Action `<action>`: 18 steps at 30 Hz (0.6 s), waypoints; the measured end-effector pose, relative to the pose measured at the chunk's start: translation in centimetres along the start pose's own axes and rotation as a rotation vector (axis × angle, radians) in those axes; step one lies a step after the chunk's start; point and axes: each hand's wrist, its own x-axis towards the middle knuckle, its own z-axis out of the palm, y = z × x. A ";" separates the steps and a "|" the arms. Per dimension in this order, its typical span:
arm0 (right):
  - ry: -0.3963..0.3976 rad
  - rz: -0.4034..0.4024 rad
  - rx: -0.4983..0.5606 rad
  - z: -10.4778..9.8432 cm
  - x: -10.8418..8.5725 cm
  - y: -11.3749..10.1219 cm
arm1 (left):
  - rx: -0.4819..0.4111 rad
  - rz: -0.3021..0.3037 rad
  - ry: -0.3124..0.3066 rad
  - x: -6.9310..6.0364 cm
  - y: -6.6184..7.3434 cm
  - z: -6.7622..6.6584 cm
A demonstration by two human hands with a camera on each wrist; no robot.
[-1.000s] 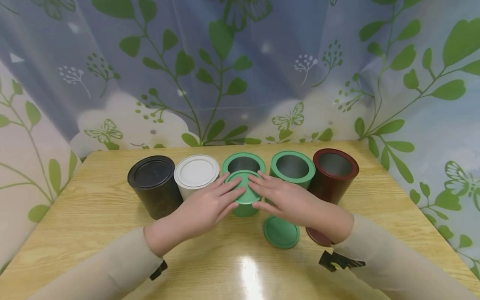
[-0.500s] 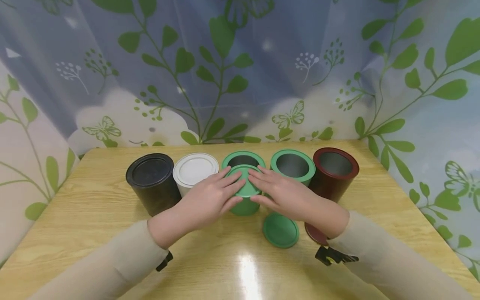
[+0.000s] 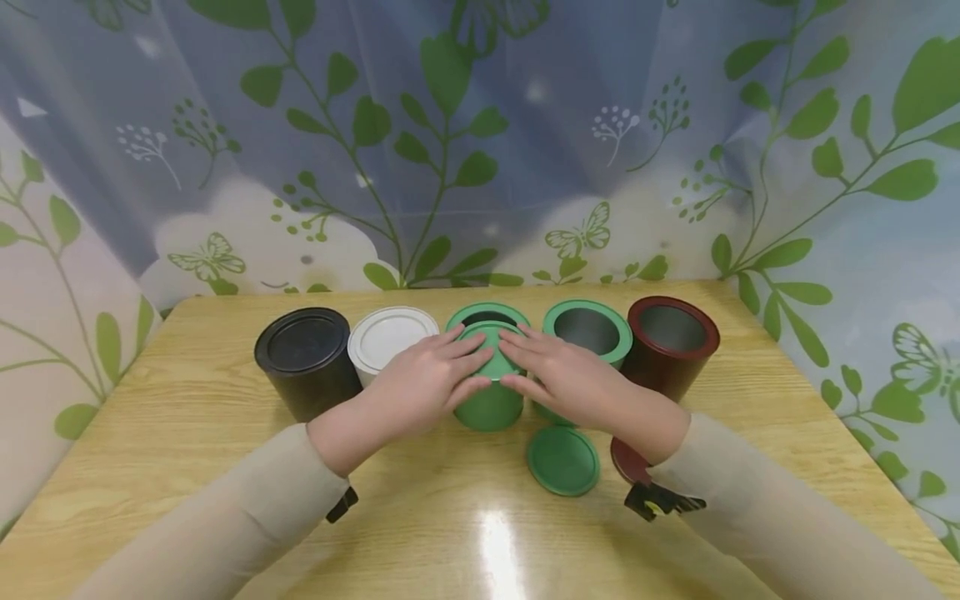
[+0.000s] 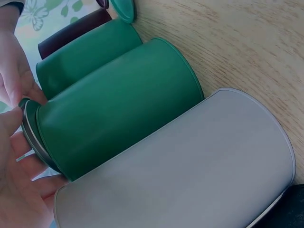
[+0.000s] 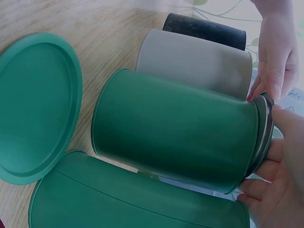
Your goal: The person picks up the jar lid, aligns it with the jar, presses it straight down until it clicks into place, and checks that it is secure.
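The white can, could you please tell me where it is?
In the head view, the white can is left of centre, between the black can and a green can.

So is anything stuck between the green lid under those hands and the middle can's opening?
Nothing that I can see. The green lid partly covers the middle can, the far part of its opening shows, and no other thing is visible between them.
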 end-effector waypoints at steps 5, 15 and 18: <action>-0.008 -0.008 -0.037 0.1 0.6 0.2 | -0.010 -0.059 -0.070 0.2 -0.1 -0.1; -0.019 0.018 -0.042 0.1 1.2 0.6 | -0.018 -0.084 -0.091 0.8 -0.8 0.0; -0.024 0.021 -0.052 0.0 1.3 0.6 | -0.014 -0.077 -0.092 0.9 -0.9 0.0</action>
